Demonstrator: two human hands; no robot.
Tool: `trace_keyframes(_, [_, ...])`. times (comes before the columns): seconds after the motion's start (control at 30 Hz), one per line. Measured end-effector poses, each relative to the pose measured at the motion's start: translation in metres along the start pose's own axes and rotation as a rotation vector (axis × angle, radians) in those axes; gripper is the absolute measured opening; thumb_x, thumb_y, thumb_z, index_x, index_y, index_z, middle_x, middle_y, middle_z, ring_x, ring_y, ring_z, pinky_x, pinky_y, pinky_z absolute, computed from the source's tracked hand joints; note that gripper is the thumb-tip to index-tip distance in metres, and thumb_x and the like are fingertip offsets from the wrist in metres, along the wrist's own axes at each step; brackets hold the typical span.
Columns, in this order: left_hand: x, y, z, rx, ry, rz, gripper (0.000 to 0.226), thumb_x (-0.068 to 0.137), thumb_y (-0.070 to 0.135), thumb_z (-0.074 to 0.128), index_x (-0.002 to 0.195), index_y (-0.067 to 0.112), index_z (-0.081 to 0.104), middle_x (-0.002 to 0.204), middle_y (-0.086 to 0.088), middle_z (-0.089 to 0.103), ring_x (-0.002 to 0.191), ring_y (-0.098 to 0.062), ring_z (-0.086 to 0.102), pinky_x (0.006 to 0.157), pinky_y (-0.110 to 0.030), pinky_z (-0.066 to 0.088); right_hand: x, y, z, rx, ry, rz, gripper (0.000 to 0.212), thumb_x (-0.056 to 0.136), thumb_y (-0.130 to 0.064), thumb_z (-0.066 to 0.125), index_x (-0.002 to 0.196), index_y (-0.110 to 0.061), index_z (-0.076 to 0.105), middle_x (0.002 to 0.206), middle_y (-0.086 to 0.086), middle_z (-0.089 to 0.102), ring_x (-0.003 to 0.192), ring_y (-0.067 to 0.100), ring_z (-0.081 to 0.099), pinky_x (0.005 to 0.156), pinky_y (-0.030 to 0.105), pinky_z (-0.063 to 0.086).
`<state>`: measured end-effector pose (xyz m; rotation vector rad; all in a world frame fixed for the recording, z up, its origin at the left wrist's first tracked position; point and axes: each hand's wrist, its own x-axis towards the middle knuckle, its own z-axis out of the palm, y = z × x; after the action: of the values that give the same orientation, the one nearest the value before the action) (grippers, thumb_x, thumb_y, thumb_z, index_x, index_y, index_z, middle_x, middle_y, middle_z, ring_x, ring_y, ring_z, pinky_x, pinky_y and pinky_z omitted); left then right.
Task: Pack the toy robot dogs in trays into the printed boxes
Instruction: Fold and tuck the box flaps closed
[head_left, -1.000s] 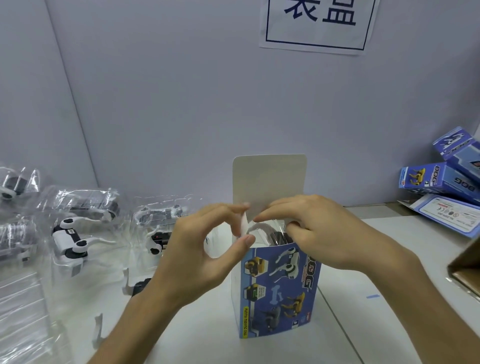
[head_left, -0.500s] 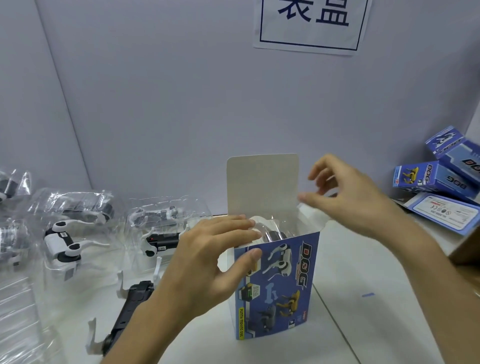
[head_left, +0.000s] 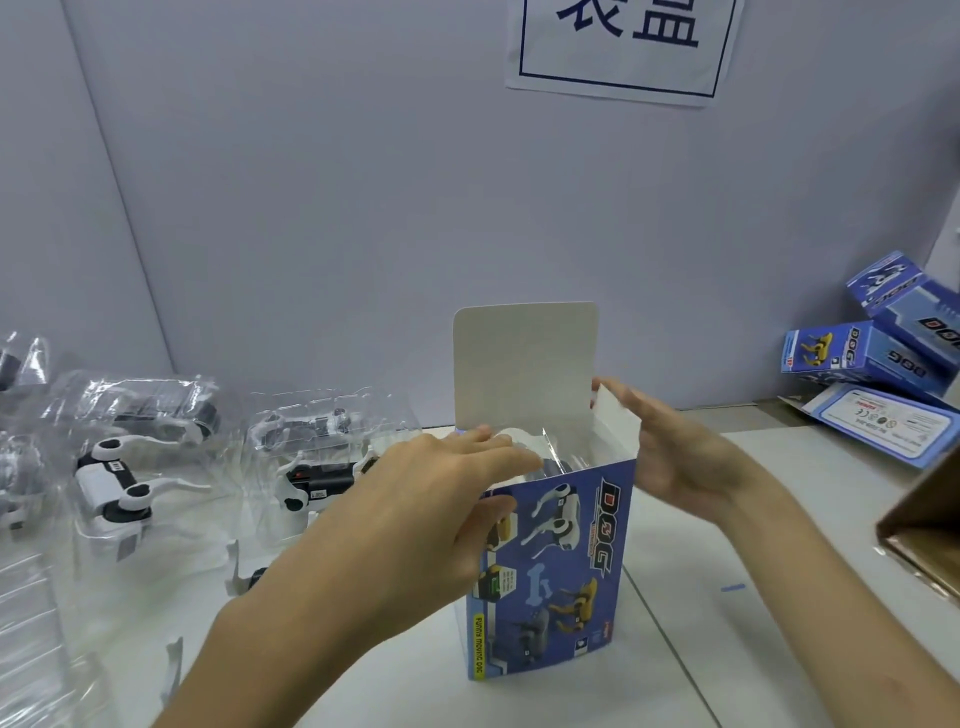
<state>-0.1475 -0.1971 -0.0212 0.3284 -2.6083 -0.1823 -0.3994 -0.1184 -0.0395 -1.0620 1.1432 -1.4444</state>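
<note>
A white table (head_left: 779, 519) runs up to a pale grey wall (head_left: 363, 208), which folds into a corner at 10 o'clock. A paper sign (head_left: 623, 47) with dark blue characters hangs at 12 o'clock.

The blue box (head_left: 550, 571) stands upright just below centre, its lid (head_left: 524, 364) raised. Clear plastic and a dark shape show in its open mouth. The left hand (head_left: 415, 509) lies over the top's 9 o'clock edge, fingers straight and pressed together, thumb against the printed front. The right hand (head_left: 675, 457) is at the box's 3 o'clock side, palm toward it, with its straight, closed fingers touching the white side flap (head_left: 615, 421).

At 9 o'clock, clear trays (head_left: 114, 488) holding black-and-white dogs (head_left: 311, 478) lie crowded on the table. At 3 o'clock, several more boxes (head_left: 857, 353) are piled by the wall, and below them a brown carton (head_left: 924, 525) cuts into the edge. A small blue mark (head_left: 732, 587) sits on the table at 4 o'clock.
</note>
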Motion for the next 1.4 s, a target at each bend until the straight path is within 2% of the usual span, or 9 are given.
trace_keyframes(0.1, [-0.001, -0.007, -0.003, -0.002, -0.027, 0.002, 0.048, 0.097, 0.015, 0.057, 0.135, 0.043, 0.053, 0.134, 0.024, 0.058, 0.127, -0.004, 0.046, 0.093, -0.013, 0.041, 0.003, 0.014, 0.015, 0.128, -0.089, 0.141, 0.084, 0.053, -0.059, 0.090, 0.124, -0.022, 0.067, 0.127, 0.011, 0.069, 0.111, 0.029, 0.069, 0.079, 0.037, 0.061])
trace_keyframes(0.2, [-0.002, -0.013, -0.005, 0.014, -0.059, -0.011, 0.055, 0.097, 0.011, 0.055, 0.140, 0.044, 0.046, 0.136, 0.026, 0.054, 0.129, 0.000, 0.035, 0.085, 0.004, 0.026, 0.001, 0.011, 0.020, -0.048, -0.094, 0.121, 0.098, 0.052, -0.059, 0.092, 0.132, -0.014, 0.056, 0.123, 0.010, 0.070, 0.109, 0.027, 0.070, 0.079, 0.034, 0.060])
trace_keyframes(0.4, [-0.004, 0.004, -0.004, 0.019, -0.039, -0.013, 0.060, 0.089, 0.024, 0.044, 0.146, 0.041, 0.034, 0.125, 0.018, 0.058, 0.092, 0.004, 0.044, 0.071, -0.012, 0.034, -0.001, -0.004, 0.029, -0.327, -0.084, 0.051, 0.054, 0.076, -0.020, 0.070, 0.127, -0.010, 0.054, 0.108, 0.008, 0.074, 0.094, 0.021, 0.073, 0.073, 0.025, 0.057])
trace_keyframes(0.63, [-0.008, 0.025, 0.009, 0.112, 0.044, 0.068, 0.078, 0.082, 0.082, 0.026, 0.149, 0.053, -0.002, 0.127, 0.015, 0.054, 0.120, -0.011, 0.044, 0.097, -0.016, 0.032, -0.006, -0.008, 0.028, -0.374, -0.146, -0.055, 0.046, 0.084, -0.012, 0.065, 0.129, -0.011, 0.056, 0.120, 0.008, 0.072, 0.109, 0.026, 0.069, 0.083, 0.028, 0.056])
trace_keyframes(0.77, [-0.008, 0.027, 0.010, 0.229, -0.018, 0.092, 0.076, 0.079, 0.089, 0.018, 0.147, 0.061, -0.001, 0.133, 0.017, 0.049, 0.127, -0.019, 0.042, 0.105, -0.031, 0.034, -0.007, -0.016, 0.028, -0.313, -0.004, -0.285, 0.065, 0.076, -0.023, 0.078, 0.136, -0.020, 0.054, 0.129, 0.006, 0.067, 0.122, 0.028, 0.061, 0.095, 0.034, 0.054])
trace_keyframes(0.87, [-0.007, 0.027, 0.010, 0.240, -0.051, 0.085, 0.073, 0.078, 0.089, 0.021, 0.144, 0.065, 0.001, 0.152, 0.013, 0.038, 0.140, -0.024, 0.037, 0.109, -0.035, 0.035, -0.011, -0.032, 0.037, -0.213, 0.037, -0.359, 0.040, 0.096, -0.046, 0.054, 0.128, -0.027, 0.067, 0.131, 0.005, 0.065, 0.123, 0.023, 0.060, 0.096, 0.035, 0.053])
trace_keyframes(0.97, [-0.005, 0.027, 0.010, 0.251, -0.045, 0.085, 0.067, 0.078, 0.087, 0.024, 0.141, 0.069, 0.012, 0.167, 0.005, 0.006, 0.144, -0.023, 0.036, 0.109, -0.035, 0.038, -0.014, -0.044, 0.043, -0.186, 0.109, -0.312, 0.063, 0.099, -0.063, 0.031, 0.106, -0.021, 0.079, 0.120, 0.008, 0.072, 0.109, 0.020, 0.065, 0.089, 0.030, 0.054])
trace_keyframes(1.17, [-0.004, 0.027, 0.008, 0.257, -0.077, 0.095, 0.062, 0.080, 0.085, 0.024, 0.140, 0.070, 0.016, 0.167, 0.003, -0.011, 0.134, -0.014, 0.041, 0.103, -0.031, 0.040, -0.017, -0.056, 0.056, -0.452, 0.092, -0.245, 0.025, 0.088, -0.048, 0.065, 0.087, -0.023, 0.070, 0.091, -0.001, 0.069, 0.079, 0.013, 0.062, 0.067, 0.028, 0.051])
trace_keyframes(1.4, [-0.002, 0.028, 0.008, 0.257, -0.095, 0.100, 0.066, 0.077, 0.087, 0.021, 0.139, 0.071, 0.008, 0.162, 0.010, -0.028, 0.130, -0.008, 0.037, 0.097, -0.027, 0.037, -0.023, -0.060, 0.059, -0.606, 0.037, -0.196, 0.039, 0.089, -0.055, 0.062, 0.111, -0.025, 0.075, 0.096, -0.005, 0.075, 0.086, 0.014, 0.070, 0.077, 0.030, 0.057])
